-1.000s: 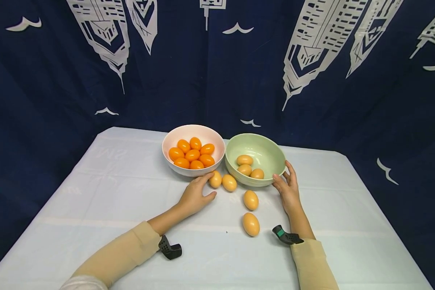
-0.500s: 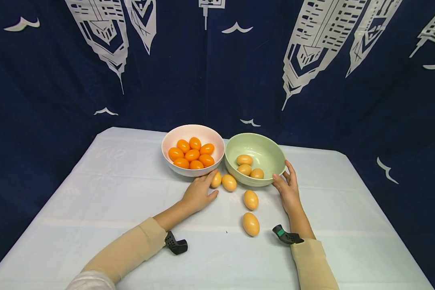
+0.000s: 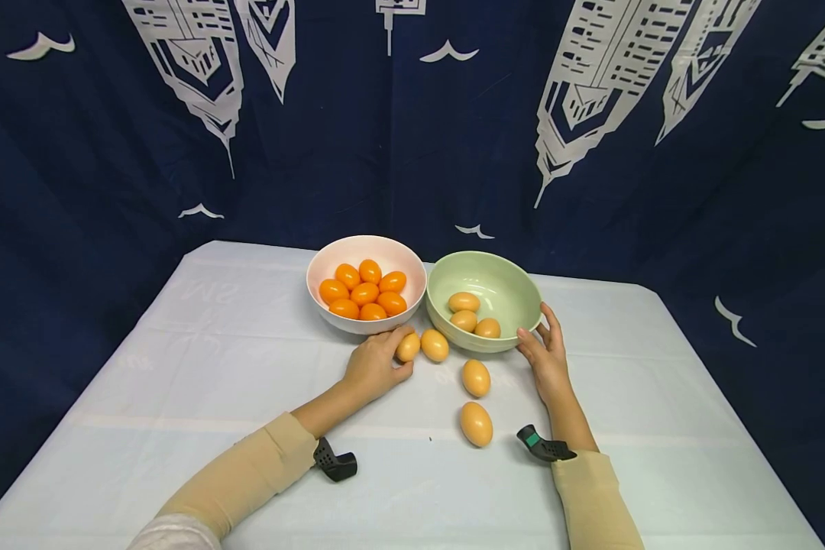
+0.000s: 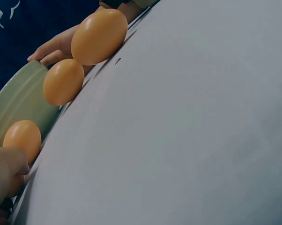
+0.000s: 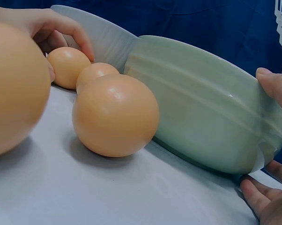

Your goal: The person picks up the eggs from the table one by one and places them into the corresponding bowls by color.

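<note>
With fingers on one side and thumb on the other, my left hand (image 3: 373,368) pinches a light brown egg (image 3: 408,348) on the table, just in front of the pink bowl (image 3: 326,312). My right hand (image 3: 548,359) grips the right side of the green bowl (image 3: 516,294); in the right wrist view its thumb (image 5: 274,86) lies at the rim and its fingers reach low on the wall. Several brown eggs lie inside the green bowl. Outside it, a second egg (image 3: 435,346) sits beside the pinched one, and two others, a middle egg (image 3: 477,378) and a nearest egg (image 3: 477,425), lie closer to me.
Several bright orange egg-shaped pieces (image 3: 365,294) fill the pink bowl, which stands against the green bowl's left side. A white cloth covers the table (image 3: 247,344). Behind it hangs a dark blue curtain (image 3: 357,153) with white building prints.
My left hand has shifted slightly to the right, and its fingers and thumb have closed around the egg. My right hand and both bowls have stayed in place.
</note>
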### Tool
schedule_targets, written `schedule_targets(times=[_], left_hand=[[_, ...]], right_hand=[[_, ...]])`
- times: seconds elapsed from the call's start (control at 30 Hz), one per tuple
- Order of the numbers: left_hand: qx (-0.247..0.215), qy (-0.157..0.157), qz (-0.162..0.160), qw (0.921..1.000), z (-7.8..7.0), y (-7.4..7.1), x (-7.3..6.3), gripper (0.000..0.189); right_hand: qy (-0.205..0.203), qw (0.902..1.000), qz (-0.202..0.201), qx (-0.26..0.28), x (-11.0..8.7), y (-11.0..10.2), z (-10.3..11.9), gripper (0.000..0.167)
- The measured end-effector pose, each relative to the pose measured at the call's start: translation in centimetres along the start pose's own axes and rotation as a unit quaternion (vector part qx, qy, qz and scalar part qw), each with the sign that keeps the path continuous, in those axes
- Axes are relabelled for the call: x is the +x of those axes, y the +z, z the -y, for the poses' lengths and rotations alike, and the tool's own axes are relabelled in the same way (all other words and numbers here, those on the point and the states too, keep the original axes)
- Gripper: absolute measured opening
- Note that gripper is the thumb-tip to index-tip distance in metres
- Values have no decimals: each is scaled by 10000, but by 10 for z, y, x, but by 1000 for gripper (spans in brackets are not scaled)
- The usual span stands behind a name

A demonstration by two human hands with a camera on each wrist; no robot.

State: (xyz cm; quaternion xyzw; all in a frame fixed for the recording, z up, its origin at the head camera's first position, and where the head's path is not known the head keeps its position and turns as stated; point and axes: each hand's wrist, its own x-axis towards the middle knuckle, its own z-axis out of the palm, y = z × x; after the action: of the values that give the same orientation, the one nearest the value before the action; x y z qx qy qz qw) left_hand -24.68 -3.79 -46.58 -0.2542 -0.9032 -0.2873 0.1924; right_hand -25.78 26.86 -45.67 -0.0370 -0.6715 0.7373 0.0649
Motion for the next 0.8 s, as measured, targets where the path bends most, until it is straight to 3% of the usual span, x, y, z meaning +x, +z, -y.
schedule_targets(times=[0.27, 0.8], left_hand=[[-177, -163, -54, 9997, -3, -2, 0, 34], [-864, -399, -61, 9954, -12, -17, 1, 35]], right_hand=[[-19, 10000, 17, -21, 0, 0, 0, 74], [-36, 10000, -25, -10, -1, 1, 1, 74]])
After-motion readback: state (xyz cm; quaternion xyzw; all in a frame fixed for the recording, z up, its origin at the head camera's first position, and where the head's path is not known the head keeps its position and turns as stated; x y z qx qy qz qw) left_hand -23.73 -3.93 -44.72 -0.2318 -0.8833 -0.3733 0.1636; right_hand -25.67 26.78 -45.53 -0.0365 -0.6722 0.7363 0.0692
